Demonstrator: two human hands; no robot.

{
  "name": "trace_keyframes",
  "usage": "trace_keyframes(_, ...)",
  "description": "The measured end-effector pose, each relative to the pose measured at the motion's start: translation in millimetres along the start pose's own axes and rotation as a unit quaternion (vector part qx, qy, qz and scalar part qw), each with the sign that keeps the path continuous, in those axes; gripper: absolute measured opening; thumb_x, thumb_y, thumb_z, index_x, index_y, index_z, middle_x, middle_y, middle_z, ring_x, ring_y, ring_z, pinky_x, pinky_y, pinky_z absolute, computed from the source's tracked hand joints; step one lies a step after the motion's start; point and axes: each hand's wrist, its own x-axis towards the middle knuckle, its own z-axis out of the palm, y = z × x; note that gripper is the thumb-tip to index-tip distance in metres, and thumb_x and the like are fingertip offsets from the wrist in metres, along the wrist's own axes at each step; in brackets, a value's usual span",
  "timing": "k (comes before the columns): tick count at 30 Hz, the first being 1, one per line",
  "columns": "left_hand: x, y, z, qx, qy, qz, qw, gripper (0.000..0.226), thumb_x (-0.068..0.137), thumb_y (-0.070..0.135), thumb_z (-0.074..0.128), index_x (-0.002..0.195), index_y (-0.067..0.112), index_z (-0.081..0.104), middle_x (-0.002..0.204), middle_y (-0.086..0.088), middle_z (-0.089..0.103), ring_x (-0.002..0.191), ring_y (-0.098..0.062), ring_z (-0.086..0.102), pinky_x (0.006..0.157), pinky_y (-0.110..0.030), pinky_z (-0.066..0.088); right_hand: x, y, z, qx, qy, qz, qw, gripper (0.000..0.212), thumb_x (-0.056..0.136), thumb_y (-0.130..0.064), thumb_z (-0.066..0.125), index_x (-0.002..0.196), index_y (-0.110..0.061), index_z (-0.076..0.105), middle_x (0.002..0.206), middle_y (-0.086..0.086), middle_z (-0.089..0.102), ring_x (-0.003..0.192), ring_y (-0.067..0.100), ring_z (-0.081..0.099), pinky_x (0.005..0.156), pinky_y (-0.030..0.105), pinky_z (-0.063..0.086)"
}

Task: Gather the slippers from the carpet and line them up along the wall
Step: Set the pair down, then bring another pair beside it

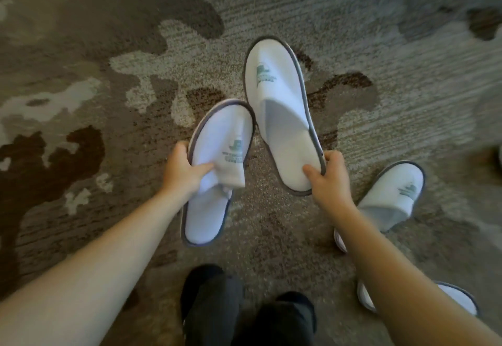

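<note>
a: where do the slippers sit relative to the hands?

b: the left hand (pixel 180 166) pinches a white terry slipper with grey piping (pixel 214 171) by its upper, toe pointing far. the right hand (pixel 327 174) grips the heel rim of a second white slipper (pixel 282 117), long axis running far, toes nearly touching.

a: and the rest?

b: a third white slipper (pixel 394 196) lies on the patterned brown-and-grey carpet (pixel 108 74) just right of the right forearm, a fourth (pixel 456 299) nearer. the right hand is closer to both. no wall in view.
</note>
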Motion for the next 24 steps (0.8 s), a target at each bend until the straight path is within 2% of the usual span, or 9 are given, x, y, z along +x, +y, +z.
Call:
trace_keyframes(3, -48.5, 64.8, -80.0, -0.071, 0.029, -0.005, 0.997, 0.032, 0.074, 0.015, 0.068, 0.093, 0.015, 0.042, 0.098, -0.003, 0.049, 0.085, -0.019, 0.046, 0.069, -0.033, 0.036, -55.6, -73.2, -47.9, -0.019, -0.008, -0.021, 1.000, 0.019, 0.086, -0.018, 0.053, 0.091, -0.016, 0.035, 0.075, -0.012, 0.038, 0.066, 0.002, 0.041, 0.048, 0.018, 0.029)
trace_keyframes(5, -88.6, 106.9, -138.9, -0.111, 0.043, -0.023, 0.993, 0.035, 0.075, 0.014, 0.067, 0.103, 0.011, 0.046, 0.106, -0.006, 0.052, 0.088, -0.018, 0.047, 0.074, -0.033, 0.037, -97.2, -135.8, -79.4, -0.013, -0.024, -0.021, 0.999, 0.019, 0.086, -0.018, 0.054, 0.088, -0.017, 0.035, 0.074, -0.010, 0.038, 0.066, 0.003, 0.041, 0.048, 0.019, 0.030)
trace_keyframes(7, -130.7, 146.1, -199.8, -0.130, 0.049, -0.035, 0.990, 0.036, 0.076, 0.014, 0.065, 0.106, 0.011, 0.046, 0.108, -0.007, 0.052, 0.089, -0.018, 0.047, 0.074, -0.033, 0.037, -141.6, -201.0, -109.8, 0.004, -0.046, -0.021, 0.999, 0.019, 0.086, -0.018, 0.054, 0.086, -0.017, 0.035, 0.075, -0.009, 0.040, 0.067, 0.003, 0.042, 0.049, 0.020, 0.031)
trace_keyframes(10, -191.3, 194.1, -286.7, -0.158, 0.067, -0.039, 0.984, 0.031, 0.077, 0.015, 0.064, 0.100, 0.016, 0.043, 0.103, -0.002, 0.050, 0.089, -0.019, 0.047, 0.074, -0.034, 0.038, -206.3, -285.4, -147.0, 0.028, -0.078, -0.038, 0.996, 0.017, 0.085, -0.016, 0.055, 0.088, -0.016, 0.037, 0.077, -0.009, 0.043, 0.070, 0.004, 0.045, 0.052, 0.021, 0.036)
trace_keyframes(13, -243.5, 223.2, -354.1, -0.196, 0.097, -0.035, 0.975, 0.038, 0.078, 0.014, 0.063, 0.111, 0.011, 0.045, 0.108, -0.004, 0.052, 0.091, -0.019, 0.048, 0.075, -0.034, 0.040, -260.7, -346.2, -169.9, 0.032, -0.107, -0.071, 0.991, 0.017, 0.085, -0.013, 0.054, 0.089, -0.014, 0.038, 0.077, -0.007, 0.043, 0.068, 0.004, 0.045, 0.052, 0.020, 0.036)
trace_keyframes(16, -291.0, 231.4, -404.5, -0.230, 0.152, -0.037, 0.961, 0.042, 0.078, 0.012, 0.062, 0.116, 0.009, 0.044, 0.118, -0.012, 0.054, 0.095, -0.021, 0.049, 0.078, -0.037, 0.042, -305.8, -388.3, -179.5, 0.028, -0.148, -0.115, 0.982, 0.016, 0.086, -0.014, 0.053, 0.089, -0.015, 0.037, 0.077, -0.007, 0.044, 0.067, 0.004, 0.045, 0.047, 0.016, 0.035)
trace_keyframes(19, -336.9, 217.9, -447.1, -0.267, 0.214, -0.040, 0.939, 0.044, 0.077, 0.011, 0.063, 0.117, 0.010, 0.044, 0.119, -0.014, 0.053, 0.104, -0.027, 0.052, 0.083, -0.040, 0.045, -347.1, -415.3, -178.1, 0.020, -0.194, -0.167, 0.966, 0.015, 0.085, -0.015, 0.052, 0.090, -0.015, 0.038, 0.077, -0.006, 0.045, 0.067, 0.006, 0.046, 0.047, 0.017, 0.035)
trace_keyframes(21, -370.2, 196.5, -470.1, -0.304, 0.263, -0.049, 0.914, 0.038, 0.076, 0.009, 0.064, 0.109, 0.012, 0.046, 0.113, -0.011, 0.055, 0.100, -0.026, 0.054, 0.083, -0.041, 0.046, -374.1, -426.4, -170.8, 0.004, -0.224, -0.203, 0.953, 0.015, 0.085, -0.014, 0.053, 0.086, -0.016, 0.038, 0.076, -0.004, 0.045, 0.065, 0.009, 0.046, 0.043, 0.016, 0.038)
trace_keyframes(24, -423.9, 150.3, -495.1, -0.349, 0.335, -0.082, 0.871, 0.029, 0.076, 0.012, 0.064, 0.096, 0.016, 0.044, 0.095, 0.000, 0.055, 0.086, -0.018, 0.053, 0.071, -0.033, 0.045, -416.8, -439.0, -146.1, -0.024, -0.278, -0.242, 0.929, 0.021, 0.085, -0.015, 0.053, 0.078, -0.023, 0.035, 0.075, -0.003, 0.045, 0.063, 0.010, 0.047, 0.043, 0.018, 0.041)
